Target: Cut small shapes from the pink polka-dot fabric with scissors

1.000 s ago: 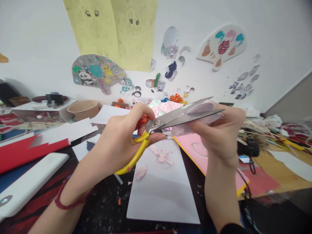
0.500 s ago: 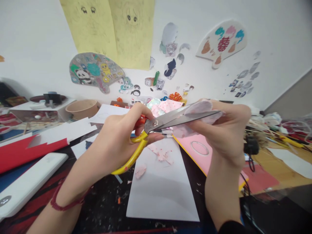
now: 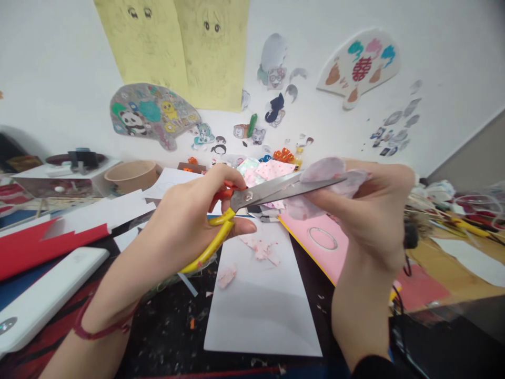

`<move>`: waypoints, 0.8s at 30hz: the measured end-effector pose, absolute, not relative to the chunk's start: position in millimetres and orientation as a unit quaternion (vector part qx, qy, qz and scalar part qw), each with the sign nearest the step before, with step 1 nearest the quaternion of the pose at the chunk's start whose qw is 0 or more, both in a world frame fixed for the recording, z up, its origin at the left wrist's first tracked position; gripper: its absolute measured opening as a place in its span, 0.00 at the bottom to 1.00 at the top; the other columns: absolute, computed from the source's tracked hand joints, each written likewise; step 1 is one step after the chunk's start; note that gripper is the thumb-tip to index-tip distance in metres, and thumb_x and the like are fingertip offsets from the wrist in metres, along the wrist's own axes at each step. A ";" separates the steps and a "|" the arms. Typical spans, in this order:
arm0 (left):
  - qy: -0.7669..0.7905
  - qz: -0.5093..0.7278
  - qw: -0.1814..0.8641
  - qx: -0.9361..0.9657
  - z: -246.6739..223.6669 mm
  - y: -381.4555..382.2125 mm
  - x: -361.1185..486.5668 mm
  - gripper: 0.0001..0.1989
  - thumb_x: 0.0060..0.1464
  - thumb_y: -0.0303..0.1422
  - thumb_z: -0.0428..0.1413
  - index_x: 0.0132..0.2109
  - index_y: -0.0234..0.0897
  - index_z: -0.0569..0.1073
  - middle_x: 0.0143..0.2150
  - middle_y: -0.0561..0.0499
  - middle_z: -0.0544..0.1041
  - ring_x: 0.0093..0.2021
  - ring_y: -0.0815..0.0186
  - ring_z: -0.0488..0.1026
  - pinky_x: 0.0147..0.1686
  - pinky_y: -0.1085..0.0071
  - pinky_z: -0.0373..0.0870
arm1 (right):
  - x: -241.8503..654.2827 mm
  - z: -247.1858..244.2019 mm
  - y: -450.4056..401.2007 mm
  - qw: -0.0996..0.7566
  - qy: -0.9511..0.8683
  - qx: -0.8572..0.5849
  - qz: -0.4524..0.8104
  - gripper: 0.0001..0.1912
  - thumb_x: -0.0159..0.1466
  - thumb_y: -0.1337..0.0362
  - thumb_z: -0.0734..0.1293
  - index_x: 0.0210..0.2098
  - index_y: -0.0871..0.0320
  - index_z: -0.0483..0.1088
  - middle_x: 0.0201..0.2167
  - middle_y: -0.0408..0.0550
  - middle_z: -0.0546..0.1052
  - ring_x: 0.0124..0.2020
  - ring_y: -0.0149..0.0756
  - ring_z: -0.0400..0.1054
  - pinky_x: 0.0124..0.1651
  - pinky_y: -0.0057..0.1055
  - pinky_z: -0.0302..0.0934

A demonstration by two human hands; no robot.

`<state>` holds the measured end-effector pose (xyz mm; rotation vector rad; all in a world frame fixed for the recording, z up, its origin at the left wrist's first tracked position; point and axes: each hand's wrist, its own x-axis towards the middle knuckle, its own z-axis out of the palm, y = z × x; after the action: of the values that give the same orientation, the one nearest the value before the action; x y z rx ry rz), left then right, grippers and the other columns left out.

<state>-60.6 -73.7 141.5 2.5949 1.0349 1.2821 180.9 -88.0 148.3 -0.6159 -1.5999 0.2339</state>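
Note:
My left hand (image 3: 197, 208) is closed round the handles of a pair of scissors (image 3: 268, 193), one loop yellow and the other red. The blades point right, nearly together, with a piece of thin pale pink fabric (image 3: 323, 169) around them. My right hand (image 3: 366, 210) pinches that fabric between thumb and fingers, and the blade tips lie close to the thumb. Beneath the hands a white sheet of paper (image 3: 264, 310) carries pink dotted scraps (image 3: 262, 251) and a paler scrap (image 3: 226, 276). More pink dotted fabric (image 3: 272, 171) is heaped behind the scissors.
A pink folder (image 3: 319, 239) with a yellow edge lies right of the paper. To the left are a white oblong device (image 3: 55, 295), a red sheet (image 3: 51, 247), and a round wooden container (image 3: 132, 176). A black cable (image 3: 402, 310) runs at the right.
The scissor blades have closed further on the fabric. The left hand and scissors have shifted slightly left, while the right hand has moved slightly right.

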 end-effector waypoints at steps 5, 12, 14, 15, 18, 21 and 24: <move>0.298 0.473 0.153 0.815 132.9 -60.2 -63.0 0.21 0.55 0.42 0.63 0.52 0.44 0.68 0.36 0.52 0.77 0.31 0.64 0.73 0.31 0.68 0.67 | 178.9 149.7 -87.4 0.651 -0.690 -0.292 0.117 0.20 0.56 0.69 0.76 0.15 0.58 0.65 0.15 0.37 0.61 0.20 0.25 0.55 0.22 0.28 0.49; 0.246 0.597 0.270 0.715 127.1 -62.8 -40.9 0.17 0.62 0.46 0.58 0.49 0.40 0.69 0.30 0.52 0.77 0.24 0.70 0.68 0.23 0.72 0.62 | 172.3 145.7 -86.8 0.634 -0.687 -0.325 0.142 0.21 0.55 0.67 0.78 0.15 0.58 0.63 0.17 0.37 0.58 0.21 0.25 0.55 0.22 0.27 0.51; 0.245 0.614 0.287 0.693 128.2 -67.7 -35.3 0.16 0.61 0.44 0.61 0.47 0.39 0.68 0.29 0.53 0.77 0.23 0.72 0.67 0.22 0.73 0.62 | 169.0 144.2 -86.2 0.620 -0.692 -0.333 0.160 0.21 0.56 0.66 0.77 0.16 0.58 0.64 0.18 0.38 0.59 0.22 0.25 0.55 0.23 0.27 0.52; 0.241 0.620 0.294 0.686 128.5 -69.8 -33.6 0.16 0.59 0.42 0.63 0.47 0.39 0.68 0.29 0.53 0.78 0.24 0.71 0.68 0.22 0.73 0.63 | 167.0 143.6 -86.0 0.609 -0.696 -0.337 0.174 0.20 0.56 0.65 0.77 0.16 0.58 0.64 0.18 0.38 0.60 0.22 0.25 0.55 0.23 0.27 0.52; 0.221 0.639 0.308 0.669 128.2 -73.4 -32.5 0.18 0.55 0.36 0.66 0.48 0.40 0.68 0.33 0.54 0.78 0.29 0.71 0.73 0.26 0.73 0.69 | 160.3 141.7 -85.1 0.572 -0.712 -0.349 0.212 0.19 0.57 0.62 0.77 0.17 0.58 0.67 0.19 0.38 0.59 0.23 0.25 0.54 0.24 0.27 0.51; 0.218 0.648 0.314 0.659 127.4 -73.3 -33.9 0.22 0.49 0.32 0.69 0.48 0.40 0.69 0.35 0.54 0.76 0.31 0.71 0.74 0.28 0.74 0.71 | 153.3 138.8 -83.6 0.545 -0.722 -0.357 0.234 0.19 0.57 0.59 0.77 0.18 0.58 0.68 0.19 0.38 0.59 0.23 0.25 0.53 0.24 0.27 0.49; 0.245 0.651 0.333 0.637 128.2 -71.7 -35.1 0.22 0.45 0.28 0.70 0.45 0.39 0.70 0.34 0.55 0.75 0.29 0.73 0.71 0.24 0.76 0.68 | 148.6 134.6 -80.6 0.538 -0.720 -0.363 0.246 0.19 0.57 0.58 0.77 0.18 0.58 0.68 0.18 0.37 0.60 0.22 0.25 0.53 0.23 0.26 0.48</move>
<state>-35.1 -71.7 128.2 1.6643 0.6390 1.6998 148.6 -80.6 134.6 -0.8648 -1.7134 0.5843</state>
